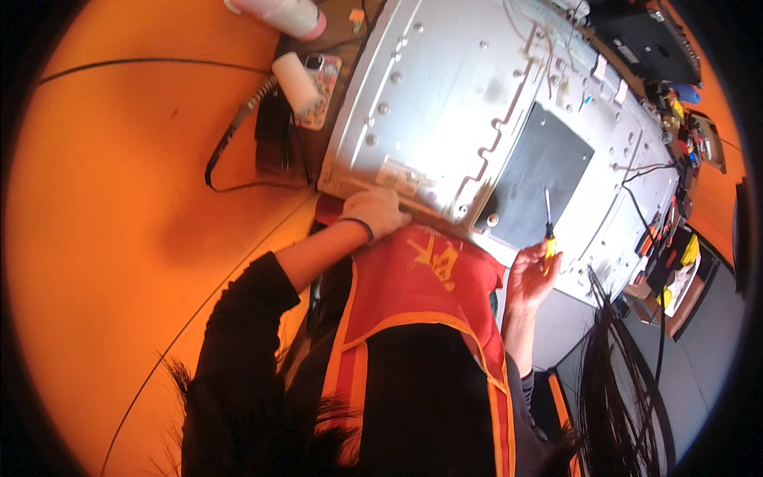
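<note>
My left hand (372, 213) has its fingers curled on the near edge of a large silver metal panel (421, 87), at its lower left. My right hand (534, 274) holds a screwdriver (548, 248) by its yellow and black handle, its thin shaft pointing up over a dark rectangular plate (540, 167) fixed on the panel. Several rivets or screws, a long notched seam and thin cables show on the panel's surface. A red apron (413, 282) lies over my front, below the panel's near edge.
Left of the panel are a phone (322, 107), a white roll (294, 83), a corded tool (238, 119) and a pink-white bottle (278, 16). A black case (640, 36) is at the upper right. Small tools and parts (699, 147) crowd the right side. Dark strands hang at lower right.
</note>
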{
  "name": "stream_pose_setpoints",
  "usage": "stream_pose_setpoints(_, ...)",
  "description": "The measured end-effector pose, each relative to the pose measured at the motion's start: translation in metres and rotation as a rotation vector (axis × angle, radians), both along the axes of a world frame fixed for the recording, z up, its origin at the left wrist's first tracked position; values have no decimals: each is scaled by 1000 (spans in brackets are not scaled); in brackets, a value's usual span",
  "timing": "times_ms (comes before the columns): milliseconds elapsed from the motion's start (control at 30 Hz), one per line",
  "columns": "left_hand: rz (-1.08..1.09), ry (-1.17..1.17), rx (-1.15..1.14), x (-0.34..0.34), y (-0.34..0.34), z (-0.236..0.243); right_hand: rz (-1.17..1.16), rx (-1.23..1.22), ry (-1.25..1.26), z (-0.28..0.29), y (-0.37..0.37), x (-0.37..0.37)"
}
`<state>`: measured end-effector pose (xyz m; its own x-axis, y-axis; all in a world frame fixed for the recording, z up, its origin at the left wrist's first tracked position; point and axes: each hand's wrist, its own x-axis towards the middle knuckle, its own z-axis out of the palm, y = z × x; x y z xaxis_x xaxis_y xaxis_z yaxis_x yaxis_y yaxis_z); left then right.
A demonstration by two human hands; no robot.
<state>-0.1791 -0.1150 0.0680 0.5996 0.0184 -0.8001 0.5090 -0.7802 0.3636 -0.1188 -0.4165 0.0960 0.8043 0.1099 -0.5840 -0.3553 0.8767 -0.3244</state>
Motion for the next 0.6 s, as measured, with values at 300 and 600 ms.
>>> stream_pose_setpoints(300,8,125,95,1,-11,-19,-14,27,62,0,15,4)
stream_pose_setpoints(600,57,-103,-37,-2,0,-26,37,-14,71,2,33,27)
